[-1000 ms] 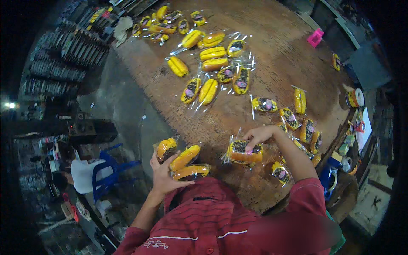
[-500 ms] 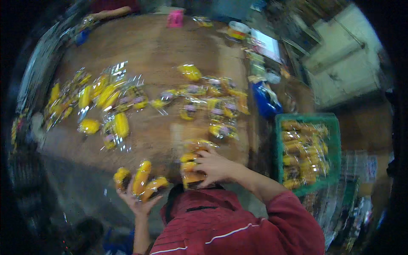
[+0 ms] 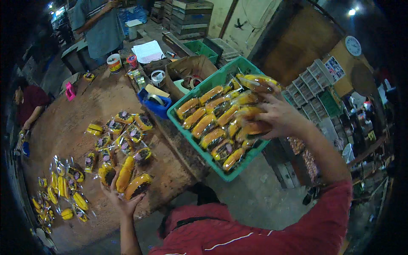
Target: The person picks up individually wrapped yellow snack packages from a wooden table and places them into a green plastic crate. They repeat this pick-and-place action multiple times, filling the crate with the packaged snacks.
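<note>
Bare counter [image 3: 80,111] across the left centre of the frame leaves room for the hands to pass above the wrapped buns [image 3: 102,142], which crowd the middle left and lower left. Another bare strip lies lower centre, short of the green crate [image 3: 231,175]. The crate's raised walls, blue tape dispenser [image 3: 159,111] and cardboard box [image 3: 183,68] obstruct the upper centre.

No writing is legible: the paper sheet [image 3: 148,52] ahead-left of the right hand [image 3: 278,112] and the clock [image 3: 353,45] ahead-right show too small.
</note>
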The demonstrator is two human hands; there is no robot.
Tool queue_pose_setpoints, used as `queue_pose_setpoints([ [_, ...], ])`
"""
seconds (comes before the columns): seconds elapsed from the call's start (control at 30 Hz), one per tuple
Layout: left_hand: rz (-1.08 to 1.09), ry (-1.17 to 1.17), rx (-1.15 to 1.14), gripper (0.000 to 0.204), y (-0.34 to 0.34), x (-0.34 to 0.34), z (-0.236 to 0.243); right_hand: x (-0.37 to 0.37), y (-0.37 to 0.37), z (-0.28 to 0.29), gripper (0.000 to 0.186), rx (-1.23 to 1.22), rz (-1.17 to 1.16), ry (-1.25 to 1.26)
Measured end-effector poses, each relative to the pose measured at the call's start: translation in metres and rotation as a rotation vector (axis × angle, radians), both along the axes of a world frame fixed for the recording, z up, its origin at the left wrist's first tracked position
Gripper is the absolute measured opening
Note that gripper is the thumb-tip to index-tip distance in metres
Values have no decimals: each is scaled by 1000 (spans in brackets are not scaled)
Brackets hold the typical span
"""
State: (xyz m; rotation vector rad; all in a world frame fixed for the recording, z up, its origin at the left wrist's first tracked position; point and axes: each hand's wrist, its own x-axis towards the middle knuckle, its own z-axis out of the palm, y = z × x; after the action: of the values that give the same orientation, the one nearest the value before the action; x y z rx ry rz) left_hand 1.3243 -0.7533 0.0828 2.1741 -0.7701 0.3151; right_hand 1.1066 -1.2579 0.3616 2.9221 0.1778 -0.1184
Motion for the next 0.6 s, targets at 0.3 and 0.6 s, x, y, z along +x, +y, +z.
queue_pose_setpoints([
  [0.3, 82, 303, -349, 114, -140, -73, 6, 26, -218, -69, 73, 3, 436, 642],
  [0.6, 396, 124, 40, 109, -137, -94, 6, 2, -217, -98, 54, 79, 340, 613],
])
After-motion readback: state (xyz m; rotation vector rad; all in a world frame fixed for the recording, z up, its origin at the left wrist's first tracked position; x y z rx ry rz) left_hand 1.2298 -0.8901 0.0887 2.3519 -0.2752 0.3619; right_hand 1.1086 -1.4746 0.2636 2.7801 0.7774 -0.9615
